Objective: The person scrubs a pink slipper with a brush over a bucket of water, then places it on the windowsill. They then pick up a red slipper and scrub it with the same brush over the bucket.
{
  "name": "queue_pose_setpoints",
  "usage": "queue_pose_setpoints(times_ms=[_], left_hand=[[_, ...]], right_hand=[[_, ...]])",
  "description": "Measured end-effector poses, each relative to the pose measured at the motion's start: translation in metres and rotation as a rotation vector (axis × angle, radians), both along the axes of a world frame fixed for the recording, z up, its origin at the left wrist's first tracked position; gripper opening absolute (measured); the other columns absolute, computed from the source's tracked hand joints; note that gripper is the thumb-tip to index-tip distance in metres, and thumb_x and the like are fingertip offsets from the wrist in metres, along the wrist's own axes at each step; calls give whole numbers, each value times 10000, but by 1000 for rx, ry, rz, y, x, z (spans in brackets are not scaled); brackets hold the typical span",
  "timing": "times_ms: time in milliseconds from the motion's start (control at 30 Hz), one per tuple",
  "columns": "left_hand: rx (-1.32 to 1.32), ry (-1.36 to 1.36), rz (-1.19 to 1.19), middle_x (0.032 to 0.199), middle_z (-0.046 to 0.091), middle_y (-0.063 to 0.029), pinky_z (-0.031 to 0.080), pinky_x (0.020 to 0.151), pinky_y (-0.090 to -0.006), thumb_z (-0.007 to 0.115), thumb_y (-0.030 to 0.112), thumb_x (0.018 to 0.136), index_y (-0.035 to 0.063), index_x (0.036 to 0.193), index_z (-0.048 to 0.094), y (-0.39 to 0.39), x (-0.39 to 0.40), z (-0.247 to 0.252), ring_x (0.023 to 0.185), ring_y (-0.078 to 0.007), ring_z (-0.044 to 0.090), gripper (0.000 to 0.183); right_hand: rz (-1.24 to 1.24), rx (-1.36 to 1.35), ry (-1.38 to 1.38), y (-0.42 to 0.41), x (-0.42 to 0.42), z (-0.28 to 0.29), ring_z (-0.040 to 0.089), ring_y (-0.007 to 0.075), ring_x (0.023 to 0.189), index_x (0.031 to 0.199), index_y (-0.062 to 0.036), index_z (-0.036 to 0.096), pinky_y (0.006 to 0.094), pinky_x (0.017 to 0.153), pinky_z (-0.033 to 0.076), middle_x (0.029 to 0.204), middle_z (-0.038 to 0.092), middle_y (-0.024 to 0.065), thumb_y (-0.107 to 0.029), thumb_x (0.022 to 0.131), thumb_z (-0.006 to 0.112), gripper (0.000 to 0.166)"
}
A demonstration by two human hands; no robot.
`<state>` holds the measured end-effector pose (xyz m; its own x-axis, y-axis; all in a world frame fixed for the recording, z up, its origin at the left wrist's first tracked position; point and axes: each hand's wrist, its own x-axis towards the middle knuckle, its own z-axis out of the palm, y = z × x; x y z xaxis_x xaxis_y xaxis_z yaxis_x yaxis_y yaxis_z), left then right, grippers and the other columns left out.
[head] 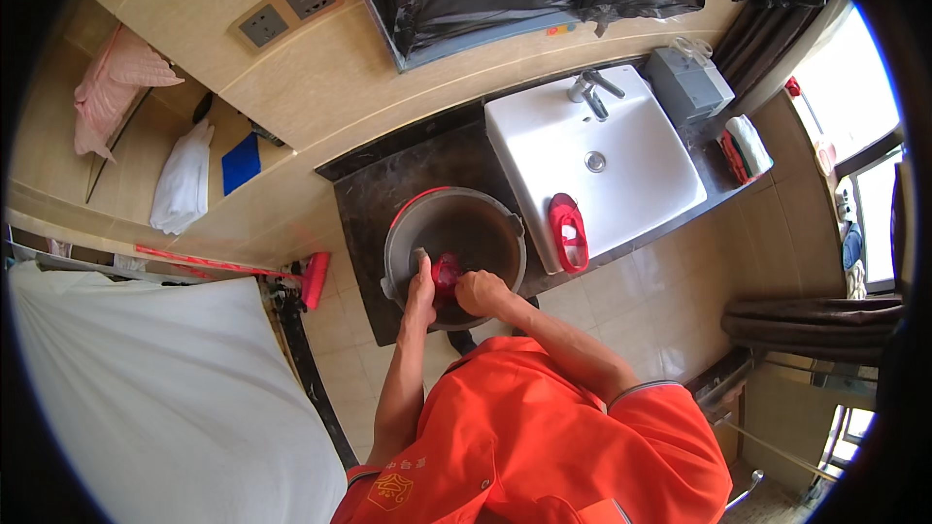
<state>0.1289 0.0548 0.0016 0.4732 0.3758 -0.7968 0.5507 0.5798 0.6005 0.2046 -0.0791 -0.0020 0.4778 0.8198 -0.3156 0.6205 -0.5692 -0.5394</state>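
Observation:
A round grey bucket (515, 262) stands on a dark stone counter, left of a white washbasin. Over its opening, my left hand (421, 291) grips a red shoe (445, 275) from the left. At the shoe's right side my right hand (480, 294) is closed, its fingers curled; whether it holds something small, such as a brush, is hidden. The bucket's inside looks dark, and what lies at its bottom cannot be made out. Another red shoe (568, 233) with a light insole rests on the near left rim of the washbasin (633, 153).
A chrome faucet (595, 91) rises at the basin's back. Beyond it stands a grey box (688, 87), with folded cloths (744, 149) at the counter's right end. A red broom (314, 280) leans at the left, near a white sheet (160, 393). Black plastic covers the wall mirror area.

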Motion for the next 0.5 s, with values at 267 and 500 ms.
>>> queue_pose_setpoints(times_ms=[267,500], left_hand=[[91,-165,8,986,684,-24,521,793,-367,315,771,959,103,1085,674,-2,-6,-17,881,-169,635,769],[112,-259,43,996,697,-17,535,762,-350,315,697,1006,110,1099,680,14,-19,-46,875,-151,653,698]], right_hand=[[-17,40,-55,-3,-11,37,715,393,681,795,-34,674,502,594,576,734,699,235,-204,894,539,239],[-58,80,-55,15,-9,30,719,380,676,878,-17,662,482,598,579,717,693,240,-182,881,555,197]])
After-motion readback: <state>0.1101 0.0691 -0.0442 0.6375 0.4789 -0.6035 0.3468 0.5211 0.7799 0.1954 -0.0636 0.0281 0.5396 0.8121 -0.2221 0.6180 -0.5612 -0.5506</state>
